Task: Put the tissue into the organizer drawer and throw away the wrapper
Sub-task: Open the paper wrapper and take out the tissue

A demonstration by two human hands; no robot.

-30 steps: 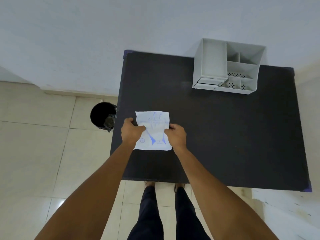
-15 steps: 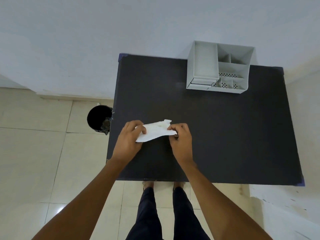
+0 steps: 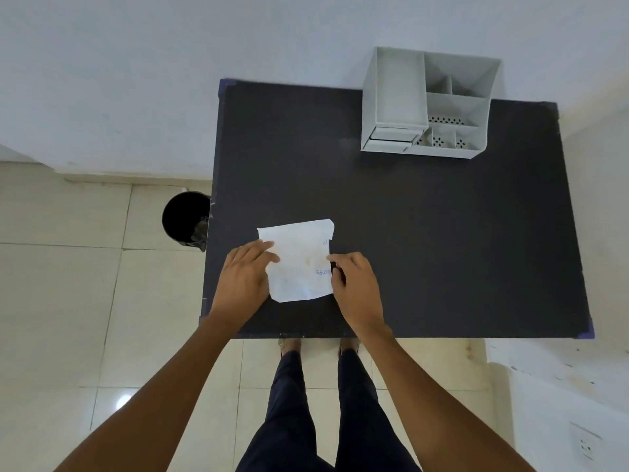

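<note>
Packet (image 3: 299,260) flipped, now print-side down.

Ran single head view only. I saw it look steeply down from standing height onto black table (image 3: 442,233), wall beyond, floor (image 3: 68,301) below.

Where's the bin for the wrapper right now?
The black bin stands on the tiled floor, tight against the left edge of the black table, just beyond and left of the left hand.
</note>
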